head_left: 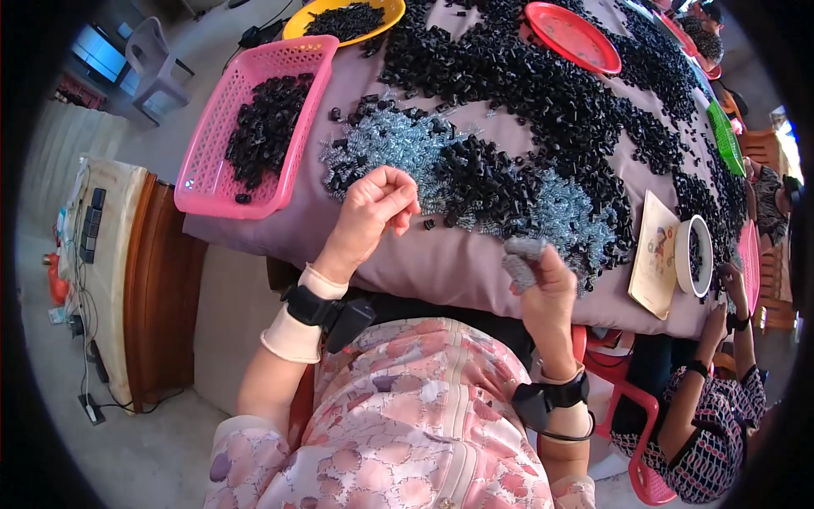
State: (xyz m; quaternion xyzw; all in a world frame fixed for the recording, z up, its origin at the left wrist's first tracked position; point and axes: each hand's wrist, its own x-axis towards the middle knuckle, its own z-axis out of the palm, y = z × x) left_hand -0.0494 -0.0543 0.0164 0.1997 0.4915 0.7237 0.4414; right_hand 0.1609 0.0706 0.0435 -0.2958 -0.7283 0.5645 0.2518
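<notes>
My left hand (366,214) is raised over the near table edge, its fingers curled into a pinch; whatever they hold, if anything, is too small to make out. Just beyond it lies a pile of small silvery coil springs (394,140). My right hand (549,301) is closed as well, with grey covers on its thumb and forefinger; any piece between them is hidden. Beside that hand is a second heap of springs (566,212). Small black plastic parts (487,174) lie between the two spring piles and spread thickly toward the far side.
A pink basket (295,161) of black parts stands at the left, near a yellow bowl (394,15). A red tray (572,38) lies far back. To the right are a booklet (653,254) and a white bowl (685,267). A co-worker (712,424) sits at right.
</notes>
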